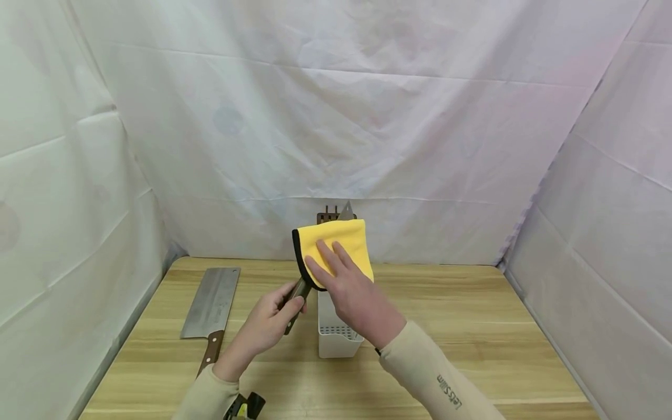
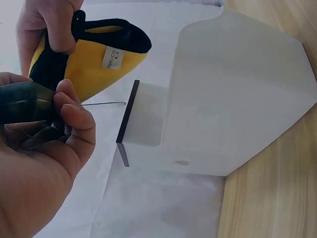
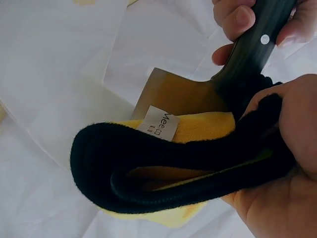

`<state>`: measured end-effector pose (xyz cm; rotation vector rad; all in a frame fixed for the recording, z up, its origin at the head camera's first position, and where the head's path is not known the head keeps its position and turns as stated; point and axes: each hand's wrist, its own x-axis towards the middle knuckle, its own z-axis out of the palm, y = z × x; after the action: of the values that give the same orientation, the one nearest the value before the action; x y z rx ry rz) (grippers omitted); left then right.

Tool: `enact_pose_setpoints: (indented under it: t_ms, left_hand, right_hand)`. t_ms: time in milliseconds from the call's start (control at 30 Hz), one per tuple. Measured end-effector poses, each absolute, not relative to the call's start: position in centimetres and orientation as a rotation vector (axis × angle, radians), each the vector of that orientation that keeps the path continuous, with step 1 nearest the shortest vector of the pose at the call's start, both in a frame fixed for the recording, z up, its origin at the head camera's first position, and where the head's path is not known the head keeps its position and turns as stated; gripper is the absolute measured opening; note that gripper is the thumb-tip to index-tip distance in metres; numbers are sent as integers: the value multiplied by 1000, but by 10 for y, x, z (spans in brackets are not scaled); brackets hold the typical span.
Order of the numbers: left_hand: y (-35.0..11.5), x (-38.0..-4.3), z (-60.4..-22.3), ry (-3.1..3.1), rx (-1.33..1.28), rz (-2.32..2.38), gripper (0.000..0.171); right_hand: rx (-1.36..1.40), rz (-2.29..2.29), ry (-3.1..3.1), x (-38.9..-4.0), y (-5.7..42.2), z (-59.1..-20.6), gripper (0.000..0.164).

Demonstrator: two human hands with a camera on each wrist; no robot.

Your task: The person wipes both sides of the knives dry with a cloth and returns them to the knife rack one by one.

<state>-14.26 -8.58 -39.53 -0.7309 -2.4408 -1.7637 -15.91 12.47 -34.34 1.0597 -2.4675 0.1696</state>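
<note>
My left hand (image 1: pixel 269 318) grips the dark handle of a kitchen knife (image 3: pixel 252 49), which tilts up toward the right. A folded yellow cloth (image 1: pixel 346 239) with black edging covers most of the blade. My right hand (image 1: pixel 349 289) holds this cloth, its fingers spread across the top face and the thumb underneath. In the right wrist view, bare blade shows between the handle and the cloth's white tag (image 3: pixel 159 123). Beyond the cloth a pointed metal tip sticks out in the head view. How the cloth meets the hidden blade cannot be seen.
Behind the hands stands a white knife holder (image 1: pixel 336 344) with a dark slotted top, partly hidden. To the left a cleaver (image 1: pixel 212 303) lies flat on the wooden table (image 1: pixel 462 332), its handle toward me. White sheeting (image 1: pixel 336 128) surrounds the table at the back and sides.
</note>
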Motion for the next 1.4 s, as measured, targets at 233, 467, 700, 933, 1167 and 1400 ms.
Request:
enact_pose_setpoints:
  t_ms: [233,467,700,933,1167,1400]
  left_hand:
    - [-85,-142,-392,-2447,-715,-1754,21]
    - [-82,-142,-392,-2462,-714,-1729,32]
    - [-78,-143,-392,-2426,-745,-1660,35]
    - [-74,-142,-394,-2376,-789,-1609,26]
    - [-74,-140,-394,-2382,-763,-1608,32]
    - [-74,-138,-394,-2421,-686,-1553,37]
  right_hand:
    - [1072,107,-2423,-151,123,-342,73]
    - [1034,58,-2367,-152,125,-343,69]
    - [987,95,-2334,-160,132,-346,69]
    - [969,113,-2314,-166,139,-344,69]
    - [971,138,-2349,-166,142,-341,74]
    - [981,158,-2403,-156,140,-342,76]
